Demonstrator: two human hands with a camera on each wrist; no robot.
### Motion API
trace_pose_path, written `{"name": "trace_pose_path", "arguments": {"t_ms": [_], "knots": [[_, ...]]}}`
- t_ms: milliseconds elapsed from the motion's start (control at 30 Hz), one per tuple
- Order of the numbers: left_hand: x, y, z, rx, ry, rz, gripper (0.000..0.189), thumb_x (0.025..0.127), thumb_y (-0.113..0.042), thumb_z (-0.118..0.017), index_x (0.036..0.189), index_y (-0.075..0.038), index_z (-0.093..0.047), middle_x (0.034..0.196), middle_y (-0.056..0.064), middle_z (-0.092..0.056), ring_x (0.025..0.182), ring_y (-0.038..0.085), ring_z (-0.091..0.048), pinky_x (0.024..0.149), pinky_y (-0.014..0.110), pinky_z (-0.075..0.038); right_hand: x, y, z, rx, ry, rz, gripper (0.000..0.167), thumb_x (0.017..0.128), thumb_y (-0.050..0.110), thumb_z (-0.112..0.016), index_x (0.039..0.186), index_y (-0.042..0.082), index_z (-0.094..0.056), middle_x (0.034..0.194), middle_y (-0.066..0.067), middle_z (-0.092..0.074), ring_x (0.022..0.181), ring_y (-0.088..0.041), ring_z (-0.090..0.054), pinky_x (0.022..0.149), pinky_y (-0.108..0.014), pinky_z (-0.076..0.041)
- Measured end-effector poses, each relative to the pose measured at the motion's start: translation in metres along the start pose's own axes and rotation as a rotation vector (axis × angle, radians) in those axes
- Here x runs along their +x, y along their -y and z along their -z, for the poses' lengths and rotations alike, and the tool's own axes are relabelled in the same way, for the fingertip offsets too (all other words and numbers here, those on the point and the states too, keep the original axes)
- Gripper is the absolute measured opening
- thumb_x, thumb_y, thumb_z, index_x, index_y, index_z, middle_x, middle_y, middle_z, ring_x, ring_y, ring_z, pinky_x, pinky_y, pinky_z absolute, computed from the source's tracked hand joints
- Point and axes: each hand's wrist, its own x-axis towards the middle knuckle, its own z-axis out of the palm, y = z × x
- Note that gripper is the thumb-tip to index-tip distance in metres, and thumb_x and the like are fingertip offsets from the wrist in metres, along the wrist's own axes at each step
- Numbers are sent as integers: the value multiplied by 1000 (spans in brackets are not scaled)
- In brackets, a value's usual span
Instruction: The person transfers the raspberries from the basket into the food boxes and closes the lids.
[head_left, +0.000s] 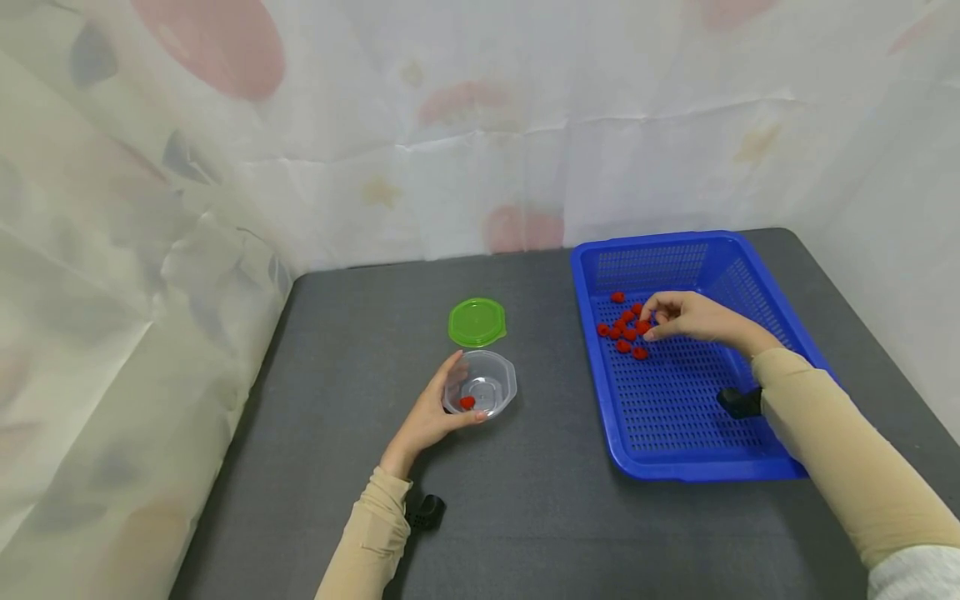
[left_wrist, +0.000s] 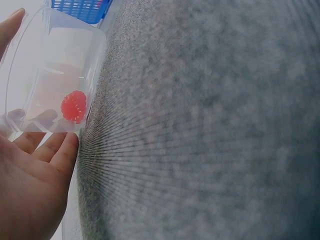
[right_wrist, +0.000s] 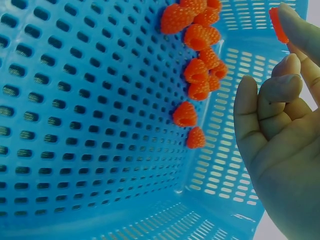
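My left hand (head_left: 429, 418) holds a clear plastic container (head_left: 501, 385) around its side, thumb at the near rim and fingers behind. One raspberry (left_wrist: 74, 106) lies inside the container. Over the blue basket (head_left: 600, 400), my right hand (head_left: 686, 318) pinches another raspberry (right_wrist: 278, 25) between thumb and fingertip. Several more raspberries (head_left: 623, 347) lie in a loose group on the basket floor, left of and below that hand. Just behind the container, a green lid (head_left: 477, 322) rests flat on the table.
The grey table (head_left: 337, 358) meets a patterned sheet (head_left: 450, 167) at the back and left. The basket's raised rim stands along the table's right part. A black wrist device (head_left: 427, 512) sits by the left sleeve, and another black device (head_left: 738, 402) by the right sleeve.
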Motion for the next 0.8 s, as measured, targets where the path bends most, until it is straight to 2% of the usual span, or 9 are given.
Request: {"name": "trace_pose_path", "arguments": {"t_ms": [167,367,433,533,667,800], "knots": [[3,9,-1,9,-5,-10,99,71,-14,-81,148,-8,-19,143,23,-40,134,36,-37,109,55,-27,-1,5,0,-2,-9,25,33,82,24,-71,106,6,-57,74,0,-44,68,-14,-44,65,-30,-39],[11,38,-5,15,-28,-14,101,69,-21,-83,148,-23,-21,143,13,-43,134,28,-39,110,53,-27,-3,13,0,2,0,42,32,83,25,-70,106,7,-57,75,-1,-44,69,-16,-44,63,-29,-37],[11,41,-5,16,-33,-15,101,68,-24,-84,148,-26,-21,142,10,-44,133,26,-40,110,52,-28,-3,16,0,-3,-2,47,31,83,25,-70,105,7,-56,75,0,-43,68,-14,-43,62,-29,-36],[11,43,-6,-3,-36,-16,102,67,-26,-84,147,-28,-21,142,8,-44,133,24,-40,110,49,-30,-4,20,0,-5,-3,61,31,83,26,-70,105,7,-57,75,0,-44,67,-12,-43,62,-29,-36],[11,41,-6,-21,-27,-11,102,69,-21,-83,148,-24,-20,142,10,-42,133,25,-40,110,47,-32,-4,24,-1,-9,-9,83,32,83,26,-70,105,6,-57,75,0,-45,66,-11,-41,61,-28,-35],[8,30,-4,-34,-13,-15,101,70,-15,-82,149,-16,-19,143,17,-40,133,32,-38,109,50,-30,-3,27,-1,-3,-11,98,30,83,25,-70,104,8,-58,76,0,-46,68,-12,-43,61,-28,-37]]}}
